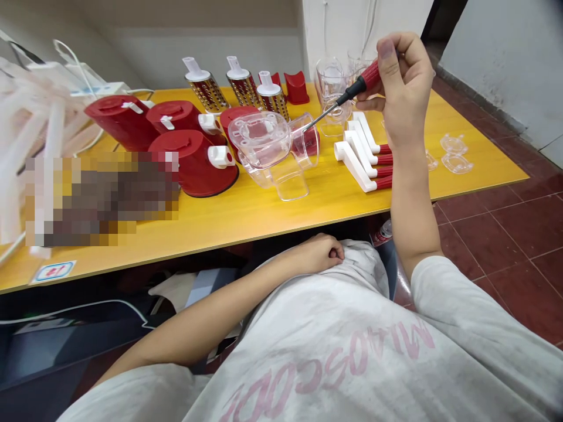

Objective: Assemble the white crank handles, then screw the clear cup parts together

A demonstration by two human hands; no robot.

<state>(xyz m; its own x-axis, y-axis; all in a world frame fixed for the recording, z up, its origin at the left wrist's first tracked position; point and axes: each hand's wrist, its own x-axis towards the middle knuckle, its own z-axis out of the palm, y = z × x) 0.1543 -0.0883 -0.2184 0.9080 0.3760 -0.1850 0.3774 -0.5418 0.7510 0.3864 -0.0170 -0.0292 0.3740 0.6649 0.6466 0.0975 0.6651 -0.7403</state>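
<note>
My right hand [402,82] is raised over the yellow table [246,214], closed round the red handle of a screwdriver [347,97]. The screwdriver's metal tip points down-left at a clear plastic housing [270,146] that lies on the table. My left hand [321,253] rests below the table edge on my grey shirt, fingers curled into a loose fist with nothing visible in it.
Three red drum bodies [193,161] sit left of the housing. Metal grater cones [240,88] stand at the back. White crank handles with red grips [363,155] lie to the right. Clear cups [332,82] and lids [455,153] are near the far edge. A blurred patch covers the table's left.
</note>
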